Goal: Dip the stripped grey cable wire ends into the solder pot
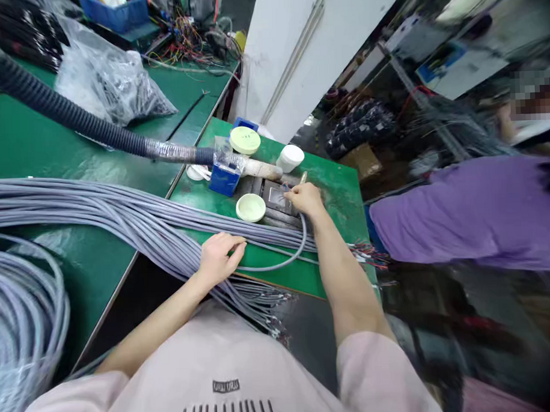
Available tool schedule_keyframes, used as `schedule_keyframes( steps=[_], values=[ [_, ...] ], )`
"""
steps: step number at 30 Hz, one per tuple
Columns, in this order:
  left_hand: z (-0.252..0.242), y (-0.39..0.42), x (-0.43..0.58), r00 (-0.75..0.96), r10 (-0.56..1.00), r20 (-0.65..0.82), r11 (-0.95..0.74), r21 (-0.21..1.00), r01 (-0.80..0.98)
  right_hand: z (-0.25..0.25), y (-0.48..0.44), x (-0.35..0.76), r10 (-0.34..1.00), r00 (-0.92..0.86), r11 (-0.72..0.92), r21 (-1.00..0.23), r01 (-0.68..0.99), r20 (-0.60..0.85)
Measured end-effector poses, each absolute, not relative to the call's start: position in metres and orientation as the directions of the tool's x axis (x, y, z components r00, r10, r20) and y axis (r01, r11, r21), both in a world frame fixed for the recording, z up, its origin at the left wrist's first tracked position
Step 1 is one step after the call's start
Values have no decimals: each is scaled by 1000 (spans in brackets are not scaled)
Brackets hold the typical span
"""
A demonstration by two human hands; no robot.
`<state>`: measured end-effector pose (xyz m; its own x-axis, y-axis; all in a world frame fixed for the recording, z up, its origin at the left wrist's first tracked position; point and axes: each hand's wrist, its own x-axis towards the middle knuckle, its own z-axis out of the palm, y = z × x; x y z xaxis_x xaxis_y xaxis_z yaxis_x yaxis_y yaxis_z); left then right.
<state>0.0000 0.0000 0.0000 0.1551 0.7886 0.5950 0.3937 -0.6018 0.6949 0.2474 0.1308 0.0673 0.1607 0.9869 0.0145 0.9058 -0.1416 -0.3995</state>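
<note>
My right hand (305,199) pinches the end of a grey cable (303,232), whose thin bare wires reach over a small metal solder pot (277,197). From that hand the cable loops down and back to the left. My left hand (220,256) is curled over the long bundle of grey cables (135,217), its thumb close to the fingers; exactly how many cables it grips is hidden. Just left of the pot sits a pale round dish (250,207). Close behind the pot is the nozzle of a ribbed hose (261,169).
A yellow-lidded tub (244,140), a white cup (290,158) and a blue box (224,179) stand around the pot. Coiled cable (26,311) lies at left, a plastic bag (108,79) behind. At right is a person in a purple top (465,214).
</note>
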Motion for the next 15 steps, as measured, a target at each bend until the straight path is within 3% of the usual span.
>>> schedule_keyframes(
  steps=[2, 5, 9, 12, 15],
  values=[
    [0, -1, 0, 172, 788, 591, -604, 689, 399, 74, 120, 245, 991, 134, -113, -474, 873, 12],
    [2, 0, 0, 143, 835, 532, -548, 778, 306, 88, 98, 231, 998, 61, -50, -666, 744, -7],
    [10, 9, 3, 47, 954, 296, -290, 952, -101, 109, 61, 194, 998, -58, 13, -867, 498, -18],
    [20, 18, 11, 88, 988, 124, -66, 872, -485, 119, 38, 169, 988, -152, 59, -913, 403, -3],
    [33, 20, 25, 116, 992, 52, 42, 727, -686, 123, 25, 154, 975, -223, 85, -940, 331, 10]
  ],
)
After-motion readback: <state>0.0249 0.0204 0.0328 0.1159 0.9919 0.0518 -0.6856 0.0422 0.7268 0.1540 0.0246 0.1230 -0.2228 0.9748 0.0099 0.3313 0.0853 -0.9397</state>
